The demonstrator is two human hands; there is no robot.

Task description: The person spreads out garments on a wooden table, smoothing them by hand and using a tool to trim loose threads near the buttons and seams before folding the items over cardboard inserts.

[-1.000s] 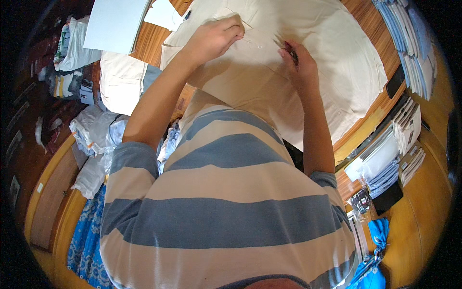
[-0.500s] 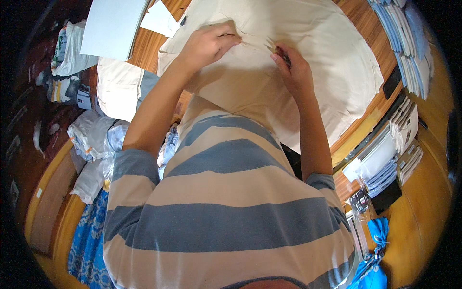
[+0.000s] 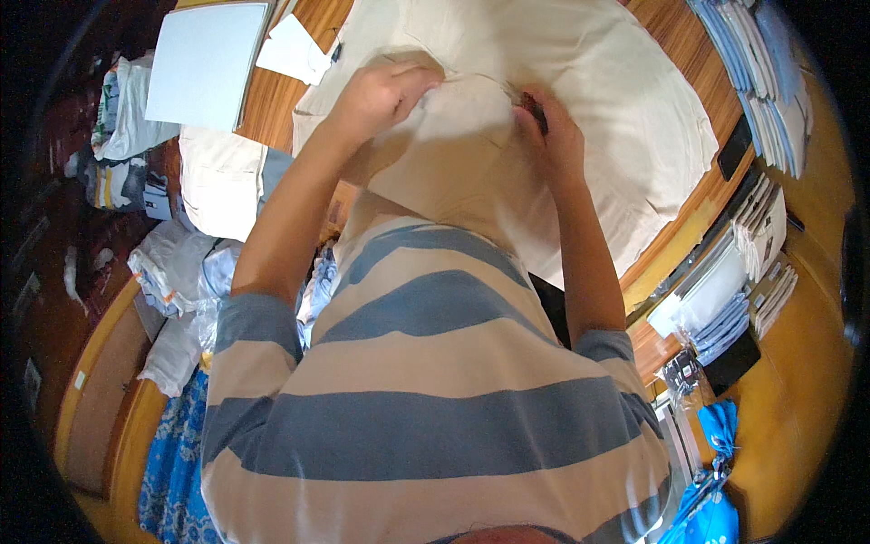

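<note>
Large cream cotton fabric sheet spread across the wooden table, far side of the person. Its near edge is folded up toward the chest, fold line running left to right between both hands. Left hand at the fold's left end, fingers curled and pinching the cloth edge. Right hand at the right end, fingers closed on the cloth with a small dark object partly hidden; what it is, cannot tell. Hands near each other, equally close to the fold.

One head-worn fisheye view looks steeply down over the person's striped shirt onto the nearby table, its edges bending toward the rim.
</note>
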